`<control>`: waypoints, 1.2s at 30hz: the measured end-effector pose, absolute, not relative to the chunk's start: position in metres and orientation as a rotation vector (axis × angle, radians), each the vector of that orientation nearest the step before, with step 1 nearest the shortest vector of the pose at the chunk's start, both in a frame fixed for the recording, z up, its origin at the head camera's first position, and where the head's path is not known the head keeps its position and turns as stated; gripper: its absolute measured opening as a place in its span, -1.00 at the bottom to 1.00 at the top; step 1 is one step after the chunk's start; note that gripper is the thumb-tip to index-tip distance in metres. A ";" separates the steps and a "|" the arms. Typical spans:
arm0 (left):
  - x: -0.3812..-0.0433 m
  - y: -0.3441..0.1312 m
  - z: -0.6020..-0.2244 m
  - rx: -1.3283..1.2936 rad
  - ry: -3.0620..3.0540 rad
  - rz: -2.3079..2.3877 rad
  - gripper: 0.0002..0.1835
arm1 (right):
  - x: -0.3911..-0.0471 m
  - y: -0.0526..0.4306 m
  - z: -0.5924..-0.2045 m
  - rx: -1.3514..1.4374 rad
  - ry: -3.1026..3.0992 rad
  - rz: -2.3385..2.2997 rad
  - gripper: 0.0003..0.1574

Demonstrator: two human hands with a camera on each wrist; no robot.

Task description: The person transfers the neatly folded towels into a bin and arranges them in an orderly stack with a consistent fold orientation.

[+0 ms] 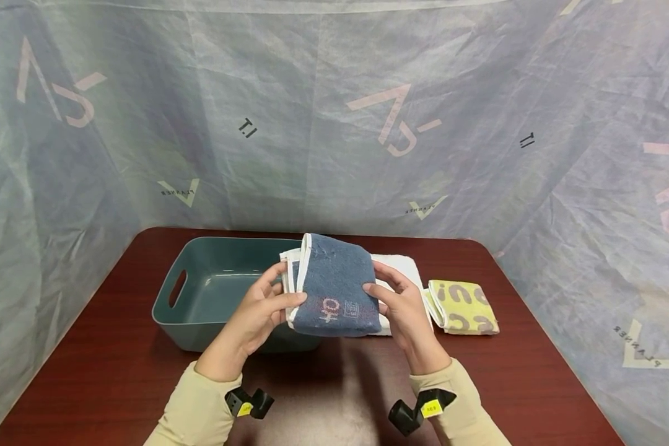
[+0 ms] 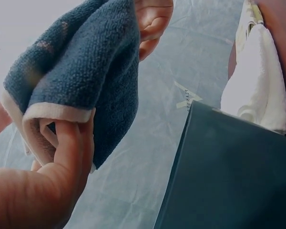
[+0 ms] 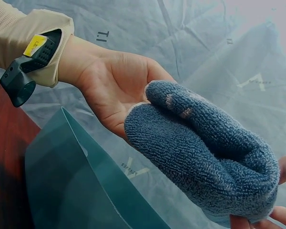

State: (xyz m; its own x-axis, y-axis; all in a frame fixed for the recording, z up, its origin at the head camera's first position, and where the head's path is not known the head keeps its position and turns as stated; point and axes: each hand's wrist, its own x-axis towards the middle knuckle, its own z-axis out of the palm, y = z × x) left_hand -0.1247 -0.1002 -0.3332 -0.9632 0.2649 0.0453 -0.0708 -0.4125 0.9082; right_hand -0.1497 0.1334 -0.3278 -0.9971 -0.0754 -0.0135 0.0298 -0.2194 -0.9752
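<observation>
Both hands hold a folded blue towel with white edging up above the table, between the basket and the other towels. My left hand pinches its white-edged left side, thumb on the front face and fingers behind or between the layers. At the opposite side, my right hand grips the folded edge, thumb on the front. In the left wrist view the towel's layers bend over the left fingers. The right wrist view shows its rounded, doubled fold. Pink and white stitching marks the lower front.
A teal plastic basket with a handle slot stands at left on the dark red table. Behind the blue towel lies a folded white towel. A folded yellow towel with grey letters sits to its right. Grey printed sheeting surrounds the table.
</observation>
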 end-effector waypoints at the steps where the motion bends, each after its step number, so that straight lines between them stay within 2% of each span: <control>1: -0.125 -0.101 -0.333 0.267 1.572 2.469 -0.30 | -0.150 0.133 -0.327 -0.058 1.921 -2.400 -0.39; 36: -0.130 -0.123 -0.320 0.243 1.641 2.413 -0.22 | -0.160 0.113 -0.323 -0.088 1.914 -2.400 -0.39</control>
